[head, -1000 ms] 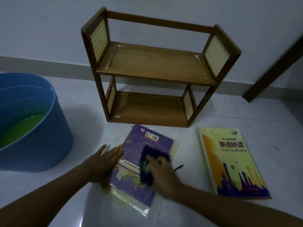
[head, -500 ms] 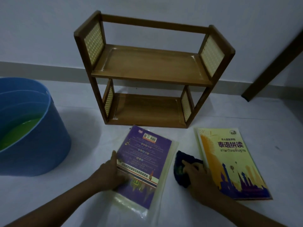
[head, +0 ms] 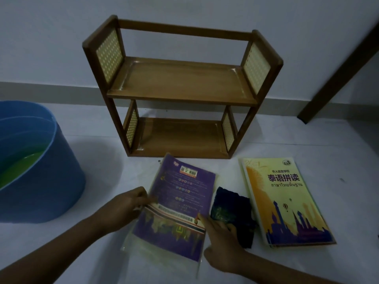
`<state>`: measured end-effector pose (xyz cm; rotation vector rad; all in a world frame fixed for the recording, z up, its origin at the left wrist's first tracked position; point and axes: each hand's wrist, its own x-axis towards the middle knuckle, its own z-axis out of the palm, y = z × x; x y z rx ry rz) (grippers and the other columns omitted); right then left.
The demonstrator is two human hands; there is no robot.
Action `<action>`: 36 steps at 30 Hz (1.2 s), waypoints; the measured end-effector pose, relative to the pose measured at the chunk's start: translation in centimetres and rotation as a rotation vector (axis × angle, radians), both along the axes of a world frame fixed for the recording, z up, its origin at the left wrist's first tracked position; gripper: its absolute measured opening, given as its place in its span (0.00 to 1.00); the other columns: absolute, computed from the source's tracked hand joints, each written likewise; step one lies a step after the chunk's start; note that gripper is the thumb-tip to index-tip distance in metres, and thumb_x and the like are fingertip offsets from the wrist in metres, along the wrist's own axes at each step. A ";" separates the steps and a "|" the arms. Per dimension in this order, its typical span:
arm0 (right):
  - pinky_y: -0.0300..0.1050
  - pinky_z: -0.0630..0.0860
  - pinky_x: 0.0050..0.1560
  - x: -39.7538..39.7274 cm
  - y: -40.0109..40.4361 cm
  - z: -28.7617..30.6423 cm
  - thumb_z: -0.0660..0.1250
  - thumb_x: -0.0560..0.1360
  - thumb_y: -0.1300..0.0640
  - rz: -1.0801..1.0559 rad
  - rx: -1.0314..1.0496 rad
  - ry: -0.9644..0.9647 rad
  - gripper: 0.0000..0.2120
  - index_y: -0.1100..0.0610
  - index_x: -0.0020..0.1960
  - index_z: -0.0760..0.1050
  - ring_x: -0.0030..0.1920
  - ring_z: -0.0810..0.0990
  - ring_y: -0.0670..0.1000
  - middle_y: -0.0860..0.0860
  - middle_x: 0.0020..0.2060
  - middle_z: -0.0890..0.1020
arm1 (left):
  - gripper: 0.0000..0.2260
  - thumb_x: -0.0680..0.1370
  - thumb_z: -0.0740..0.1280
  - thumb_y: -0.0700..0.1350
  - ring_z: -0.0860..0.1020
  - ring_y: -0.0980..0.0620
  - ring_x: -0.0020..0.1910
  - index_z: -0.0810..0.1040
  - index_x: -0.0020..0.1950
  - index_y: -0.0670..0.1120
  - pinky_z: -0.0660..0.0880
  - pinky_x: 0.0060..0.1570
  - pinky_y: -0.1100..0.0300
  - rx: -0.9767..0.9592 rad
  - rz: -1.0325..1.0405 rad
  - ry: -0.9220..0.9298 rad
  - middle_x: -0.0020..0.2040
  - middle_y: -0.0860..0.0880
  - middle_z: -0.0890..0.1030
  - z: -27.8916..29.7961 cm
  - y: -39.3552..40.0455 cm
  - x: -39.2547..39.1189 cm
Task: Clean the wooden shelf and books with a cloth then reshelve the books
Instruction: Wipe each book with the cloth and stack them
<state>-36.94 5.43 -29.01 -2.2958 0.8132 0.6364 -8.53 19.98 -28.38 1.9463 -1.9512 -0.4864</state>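
Note:
A two-tier wooden shelf (head: 180, 87) stands against the wall with both tiers bare. In front of it a purple book (head: 180, 203) in a clear sleeve lies tilted, its left edge lifted off the floor. My left hand (head: 127, 206) pinches that left edge. My right hand (head: 219, 234) grips the book's right edge, fingers over the cover. A dark blue cloth (head: 231, 212) lies on the floor between the purple book and a yellow book (head: 285, 199), with no hand on it. The yellow book lies flat at the right.
A blue bucket (head: 51, 181) holding greenish water stands at the left, close to my left arm. A dark wooden door frame (head: 340, 64) slants down at the far right. The floor is white tile and the wall behind is pale.
My right hand wiped the purple book, slid the cloth off to its right side, let go of it and took the book's right edge. My left hand went from pressing flat to pinching the left edge.

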 end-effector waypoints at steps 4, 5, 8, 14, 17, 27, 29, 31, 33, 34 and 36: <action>0.50 0.70 0.64 0.1 -2.0 1.5 0.58 0.75 0.63 -0.216 0.124 -0.290 0.29 0.39 0.70 0.57 0.57 0.75 0.46 0.54 0.59 0.77 | 0.16 0.76 0.64 0.55 0.74 0.45 0.63 0.76 0.63 0.57 0.72 0.62 0.52 -0.229 -0.165 -0.395 0.60 0.45 0.77 1.1 -1.5 -0.1; 0.47 0.73 0.63 -0.1 -3.1 1.8 0.57 0.73 0.67 -0.306 0.126 -0.389 0.29 0.39 0.66 0.60 0.52 0.76 0.40 0.48 0.55 0.78 | 0.17 0.76 0.65 0.53 0.69 0.43 0.70 0.75 0.65 0.56 0.66 0.67 0.45 -0.250 -0.189 -0.397 0.65 0.44 0.74 2.0 -2.0 -0.5; 0.38 0.69 0.65 -1.7 -7.6 2.4 0.59 0.71 0.71 -0.380 -0.051 -0.517 0.34 0.36 0.64 0.63 0.64 0.72 0.37 0.40 0.60 0.73 | 0.17 0.75 0.67 0.45 0.72 0.47 0.68 0.74 0.64 0.52 0.65 0.68 0.40 -0.296 -0.132 -0.201 0.66 0.45 0.76 5.2 -3.9 -1.6; 0.25 0.72 0.38 -0.2 -9.4 5.3 0.71 0.71 0.62 -0.305 0.152 -0.419 0.23 0.50 0.61 0.68 0.42 0.77 0.37 0.44 0.48 0.76 | 0.15 0.79 0.64 0.46 0.79 0.68 0.46 0.75 0.49 0.70 0.75 0.43 0.74 -0.479 0.393 0.406 0.46 0.69 0.80 11.3 -6.0 -2.7; 0.24 0.73 0.44 2.6 -10.1 7.0 0.75 0.70 0.61 -0.429 0.150 -0.702 0.29 0.50 0.66 0.66 0.50 0.77 0.31 0.40 0.55 0.77 | 0.13 0.79 0.62 0.44 0.80 0.60 0.52 0.76 0.51 0.65 0.79 0.49 0.64 -0.435 0.513 0.674 0.50 0.64 0.82 11.5 -5.8 -2.2; 0.30 0.73 0.53 6.0 -8.5 4.3 0.64 0.79 0.61 -0.440 0.195 -0.736 0.14 0.48 0.62 0.70 0.56 0.77 0.44 0.44 0.54 0.79 | 0.10 0.79 0.61 0.47 0.80 0.58 0.54 0.76 0.54 0.62 0.80 0.49 0.59 -0.286 0.648 0.844 0.52 0.61 0.82 7.2 -4.1 -1.9; 0.22 0.71 0.48 6.1 -8.0 4.0 0.62 0.80 0.61 -0.445 0.164 -0.722 0.15 0.52 0.65 0.70 0.57 0.76 0.46 0.45 0.55 0.78 | 0.08 0.79 0.62 0.51 0.79 0.62 0.53 0.76 0.53 0.65 0.78 0.49 0.59 -0.263 0.645 0.730 0.51 0.62 0.82 6.5 -3.9 -2.2; 0.22 0.71 0.48 6.2 -7.8 4.1 0.62 0.80 0.61 -0.460 0.176 -0.739 0.16 0.53 0.67 0.69 0.58 0.76 0.46 0.45 0.56 0.78 | 0.08 0.80 0.62 0.48 0.78 0.67 0.52 0.73 0.54 0.62 0.78 0.49 0.62 -0.276 0.667 0.634 0.49 0.63 0.81 6.4 -3.9 -2.4; 0.23 0.71 0.49 6.1 -7.3 4.8 0.62 0.80 0.60 -0.461 0.208 -0.765 0.17 0.49 0.66 0.67 0.57 0.77 0.41 0.42 0.57 0.78 | 0.10 0.79 0.62 0.45 0.78 0.70 0.49 0.72 0.54 0.61 0.76 0.44 0.71 -0.318 0.685 0.579 0.47 0.66 0.81 7.1 -4.1 -2.3; 0.24 0.72 0.50 5.8 -6.9 5.2 0.62 0.80 0.59 -0.461 0.230 -0.780 0.17 0.48 0.66 0.67 0.56 0.77 0.38 0.40 0.57 0.78 | 0.09 0.79 0.62 0.45 0.78 0.70 0.48 0.72 0.54 0.60 0.75 0.41 0.73 -0.327 0.698 0.567 0.46 0.66 0.81 7.6 -4.1 -2.2; 0.28 0.75 0.50 5.1 -6.1 5.5 0.62 0.80 0.58 -0.475 0.296 -0.794 0.15 0.49 0.65 0.69 0.55 0.78 0.36 0.39 0.56 0.79 | 0.06 0.79 0.63 0.47 0.80 0.65 0.45 0.72 0.54 0.56 0.74 0.39 0.69 -0.300 0.752 0.600 0.47 0.61 0.80 8.1 -4.2 -2.0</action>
